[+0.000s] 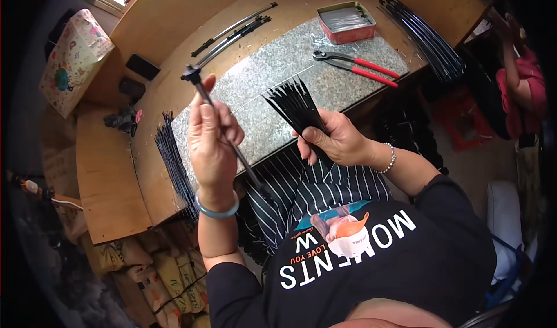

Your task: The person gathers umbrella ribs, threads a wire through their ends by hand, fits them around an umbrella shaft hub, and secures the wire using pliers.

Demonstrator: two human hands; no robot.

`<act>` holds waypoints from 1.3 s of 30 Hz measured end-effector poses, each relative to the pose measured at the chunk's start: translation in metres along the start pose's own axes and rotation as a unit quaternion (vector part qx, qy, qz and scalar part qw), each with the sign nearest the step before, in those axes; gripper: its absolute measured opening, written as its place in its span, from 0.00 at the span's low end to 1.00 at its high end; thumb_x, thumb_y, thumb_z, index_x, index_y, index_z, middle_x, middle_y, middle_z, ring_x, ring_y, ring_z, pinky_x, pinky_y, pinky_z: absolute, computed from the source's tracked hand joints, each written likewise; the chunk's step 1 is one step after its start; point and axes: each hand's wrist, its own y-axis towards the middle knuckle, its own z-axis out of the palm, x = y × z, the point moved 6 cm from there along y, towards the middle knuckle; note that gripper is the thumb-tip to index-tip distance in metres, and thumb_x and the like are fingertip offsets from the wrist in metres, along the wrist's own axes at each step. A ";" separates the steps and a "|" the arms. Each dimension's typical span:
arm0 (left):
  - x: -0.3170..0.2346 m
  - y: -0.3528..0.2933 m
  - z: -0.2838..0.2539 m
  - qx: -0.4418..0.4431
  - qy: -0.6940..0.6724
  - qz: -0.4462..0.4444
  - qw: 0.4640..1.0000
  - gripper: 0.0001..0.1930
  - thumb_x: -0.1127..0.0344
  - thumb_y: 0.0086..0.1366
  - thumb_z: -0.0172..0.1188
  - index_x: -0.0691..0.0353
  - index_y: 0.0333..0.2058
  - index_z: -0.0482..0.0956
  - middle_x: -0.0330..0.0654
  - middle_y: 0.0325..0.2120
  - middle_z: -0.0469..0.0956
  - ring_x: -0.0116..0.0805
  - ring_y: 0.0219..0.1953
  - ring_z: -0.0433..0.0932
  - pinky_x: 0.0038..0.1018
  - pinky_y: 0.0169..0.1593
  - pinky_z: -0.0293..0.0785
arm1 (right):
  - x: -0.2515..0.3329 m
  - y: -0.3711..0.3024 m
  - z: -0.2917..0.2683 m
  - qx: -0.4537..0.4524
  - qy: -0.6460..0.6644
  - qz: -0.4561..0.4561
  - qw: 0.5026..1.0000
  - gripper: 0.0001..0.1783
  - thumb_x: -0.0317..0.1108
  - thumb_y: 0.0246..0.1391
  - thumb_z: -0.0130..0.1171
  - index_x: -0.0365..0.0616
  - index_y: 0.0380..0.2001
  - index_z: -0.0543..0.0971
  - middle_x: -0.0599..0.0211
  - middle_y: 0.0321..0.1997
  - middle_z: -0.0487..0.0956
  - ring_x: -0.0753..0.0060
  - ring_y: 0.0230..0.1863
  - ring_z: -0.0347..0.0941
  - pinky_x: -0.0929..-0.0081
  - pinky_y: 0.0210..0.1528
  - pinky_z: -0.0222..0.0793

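My left hand [210, 139] is closed around a slim dark rod [242, 162], held at a slant above the slab's near edge. A black knobbed fitting [191, 74] caps the rod's upper end. In my right hand [342, 141] is a fanned bundle of thin black strips [297, 108], gripped near its lower end with the tips pointing up and away. A thin pale wire [272, 89] runs between the left hand and the slab; whether the hand holds it I cannot tell. Red-handled pincers [360, 68] lie on the speckled stone slab [261, 58], beyond the right hand.
A red tin [348, 33] of thin silvery pieces stands on the slab's far side. More black strips [426, 40] lie at the far right, others [174, 159] at the left. Rods [232, 38] lie at the back of the wooden table. Another person [522, 84] is at the right.
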 end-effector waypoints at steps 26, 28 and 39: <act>0.021 -0.016 0.011 -0.084 -0.152 0.071 0.982 0.22 0.78 0.62 0.50 0.61 0.55 0.64 0.53 0.47 0.72 0.36 0.40 0.77 0.26 0.41 0.78 | 0.011 0.017 0.030 -0.028 -0.051 -0.036 0.998 0.18 0.45 0.58 0.49 0.38 0.30 0.70 0.72 0.22 0.71 0.84 0.21 0.70 0.86 0.22 0.68; 0.021 -0.016 0.011 -0.076 -0.142 0.083 0.984 0.22 0.78 0.62 0.51 0.61 0.55 0.64 0.52 0.47 0.72 0.35 0.42 0.77 0.26 0.43 0.77 | 0.009 0.018 0.031 -0.035 -0.037 -0.040 0.998 0.19 0.46 0.58 0.50 0.38 0.30 0.71 0.75 0.21 0.70 0.88 0.19 0.68 0.89 0.20 0.66; 0.022 -0.015 0.015 -0.070 -0.145 0.088 0.983 0.21 0.76 0.61 0.52 0.63 0.54 0.66 0.50 0.46 0.73 0.33 0.44 0.76 0.27 0.47 0.76 | 0.004 0.019 0.030 -0.029 -0.017 -0.017 0.999 0.18 0.46 0.58 0.49 0.38 0.31 0.71 0.74 0.23 0.71 0.87 0.20 0.68 0.89 0.20 0.67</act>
